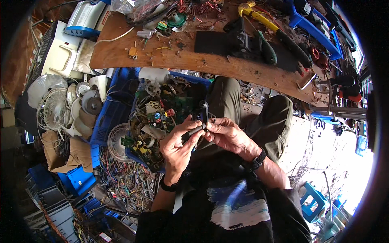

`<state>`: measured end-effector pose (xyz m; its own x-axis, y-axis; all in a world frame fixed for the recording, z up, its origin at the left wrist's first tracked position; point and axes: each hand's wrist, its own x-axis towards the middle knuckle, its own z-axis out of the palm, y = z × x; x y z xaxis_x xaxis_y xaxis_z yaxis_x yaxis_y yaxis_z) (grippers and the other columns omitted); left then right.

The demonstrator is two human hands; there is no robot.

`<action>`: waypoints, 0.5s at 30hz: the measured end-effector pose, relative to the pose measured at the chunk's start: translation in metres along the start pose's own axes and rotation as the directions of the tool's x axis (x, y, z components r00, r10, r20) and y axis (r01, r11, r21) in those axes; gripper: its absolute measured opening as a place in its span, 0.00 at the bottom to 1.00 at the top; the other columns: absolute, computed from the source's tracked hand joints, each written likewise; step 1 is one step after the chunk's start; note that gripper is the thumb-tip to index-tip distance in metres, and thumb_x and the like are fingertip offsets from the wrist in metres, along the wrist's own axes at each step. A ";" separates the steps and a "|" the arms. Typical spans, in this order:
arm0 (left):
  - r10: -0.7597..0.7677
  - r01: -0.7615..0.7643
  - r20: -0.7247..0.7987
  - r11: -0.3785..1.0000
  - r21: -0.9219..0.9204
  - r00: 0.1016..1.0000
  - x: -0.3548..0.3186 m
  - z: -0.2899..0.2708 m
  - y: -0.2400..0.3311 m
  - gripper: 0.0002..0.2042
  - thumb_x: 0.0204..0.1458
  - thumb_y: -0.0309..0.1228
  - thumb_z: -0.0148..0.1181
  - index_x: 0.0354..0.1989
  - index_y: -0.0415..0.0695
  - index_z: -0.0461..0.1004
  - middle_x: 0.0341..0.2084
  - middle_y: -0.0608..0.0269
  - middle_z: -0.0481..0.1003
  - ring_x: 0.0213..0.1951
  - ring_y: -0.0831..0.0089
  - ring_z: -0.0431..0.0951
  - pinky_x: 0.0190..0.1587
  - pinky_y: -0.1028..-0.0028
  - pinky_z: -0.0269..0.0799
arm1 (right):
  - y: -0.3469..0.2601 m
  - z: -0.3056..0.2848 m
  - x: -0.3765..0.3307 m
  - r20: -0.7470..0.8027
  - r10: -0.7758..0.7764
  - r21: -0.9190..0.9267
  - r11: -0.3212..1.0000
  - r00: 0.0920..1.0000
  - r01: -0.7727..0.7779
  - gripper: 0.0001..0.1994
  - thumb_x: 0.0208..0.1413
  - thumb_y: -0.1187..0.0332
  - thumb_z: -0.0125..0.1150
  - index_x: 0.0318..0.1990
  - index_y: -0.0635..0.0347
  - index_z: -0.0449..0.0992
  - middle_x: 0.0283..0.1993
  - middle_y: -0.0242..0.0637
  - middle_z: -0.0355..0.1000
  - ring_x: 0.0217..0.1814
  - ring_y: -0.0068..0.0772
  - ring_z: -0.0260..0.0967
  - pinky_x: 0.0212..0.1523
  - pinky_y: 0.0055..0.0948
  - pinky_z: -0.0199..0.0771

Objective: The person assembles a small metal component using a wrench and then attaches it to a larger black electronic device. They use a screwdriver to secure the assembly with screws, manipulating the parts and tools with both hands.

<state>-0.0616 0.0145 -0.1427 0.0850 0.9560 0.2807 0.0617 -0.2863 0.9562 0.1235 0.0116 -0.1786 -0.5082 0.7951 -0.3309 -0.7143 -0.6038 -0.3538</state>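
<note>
Both my hands meet above my lap around a dark rod-shaped piece [195,131]. My left hand [177,146] pinches it between thumb and fingertips. My right hand [227,134] is closed at its other end, where a black bar with a rounded tip [204,106] sticks up past the fingers. Whether the rod and the bar are one jointed part, I cannot tell. Just left of my hands stands a blue crate [137,157] heaped with scrap. On the heap lie green circuit boards [141,149], loose wires and a small board with coloured components [156,115].
Ahead runs a wooden workbench [162,56] with a yellow-headed hammer [259,17], green-handled pliers [267,50] and a black metal fixture [243,38]. Fan parts [52,109] pile up at the left. Below them spreads a tangle of wires [129,178]. A blue plastic stool [313,201] stands lower right.
</note>
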 end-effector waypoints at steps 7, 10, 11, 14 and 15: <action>0.020 -0.020 0.002 0.989 0.148 1.000 0.001 -0.002 0.004 0.14 0.50 0.11 0.68 0.45 0.35 0.80 0.43 0.54 0.83 0.46 0.66 0.84 0.64 0.56 0.74 | 0.002 0.001 0.001 0.018 -0.045 -0.063 0.997 0.999 0.046 0.11 0.65 0.67 0.65 0.46 0.66 0.82 0.44 0.36 0.80 0.43 0.22 0.76 0.47 0.20 0.77; -0.160 0.155 -0.060 0.985 -0.079 0.985 -0.002 -0.002 0.004 0.13 0.53 0.12 0.67 0.47 0.34 0.80 0.44 0.54 0.82 0.47 0.67 0.84 0.61 0.60 0.76 | 0.001 0.003 0.001 -0.013 -0.069 -0.154 0.986 0.998 0.066 0.11 0.65 0.66 0.65 0.47 0.66 0.82 0.45 0.36 0.80 0.43 0.21 0.75 0.47 0.20 0.77; -0.254 0.235 -0.074 0.952 -0.197 0.964 -0.003 -0.002 0.004 0.13 0.54 0.13 0.66 0.47 0.34 0.79 0.45 0.54 0.82 0.48 0.67 0.83 0.60 0.62 0.77 | -0.001 0.004 0.002 -0.003 -0.067 -0.184 0.981 0.998 0.065 0.12 0.65 0.65 0.66 0.47 0.65 0.82 0.45 0.36 0.80 0.43 0.21 0.75 0.47 0.20 0.77; -0.414 0.347 -0.113 0.860 -0.374 0.903 0.001 -0.007 -0.001 0.10 0.63 0.19 0.59 0.51 0.35 0.76 0.47 0.55 0.79 0.51 0.71 0.80 0.57 0.71 0.78 | -0.005 0.006 0.002 -0.010 -0.074 -0.301 0.951 0.997 0.068 0.14 0.65 0.62 0.66 0.48 0.65 0.82 0.45 0.35 0.80 0.44 0.21 0.75 0.48 0.21 0.77; -0.483 0.357 -0.104 0.761 -0.542 0.870 0.000 -0.006 -0.003 0.11 0.65 0.22 0.57 0.53 0.36 0.74 0.48 0.55 0.78 0.50 0.71 0.80 0.56 0.70 0.79 | -0.007 0.006 0.002 -0.035 -0.089 -0.361 0.930 0.995 0.070 0.15 0.65 0.61 0.65 0.48 0.65 0.82 0.45 0.35 0.80 0.45 0.21 0.75 0.48 0.22 0.77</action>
<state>-0.0675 0.0156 -0.1450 -0.0594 0.9762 -0.2085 -0.4614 0.1584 0.8729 0.1243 0.0181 -0.1719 -0.4259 0.8430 -0.3285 -0.5264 -0.5262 -0.6678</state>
